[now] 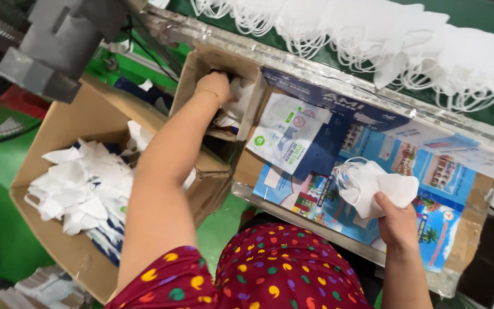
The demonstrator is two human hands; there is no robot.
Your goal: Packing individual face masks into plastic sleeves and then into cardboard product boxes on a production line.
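A: Locate the mask.

B: A folded white mask [379,190] sits in the right hand [397,224], above the counter [458,189], which is covered with blue printed sheets. The fingers are closed around the mask's lower edge; its ear loops hang free to the left.

A: Left hand?

B: The left hand [212,87] is reached into a small open carton [201,68] at the counter's left end. Fingers are hidden by the carton contents; whether they are spread or closed cannot be determined.

A: Step in hand?

B: Judged: one mask is held ready while the left hand fetches something from the carton. The next move calls for both hands to meet over the counter.

A: Surroundings?

B: A printed pouch [287,134] lies just beside the carton. A large box [58,240] of loose masks stands lower left. A row of masks [430,46] runs along the belt behind.
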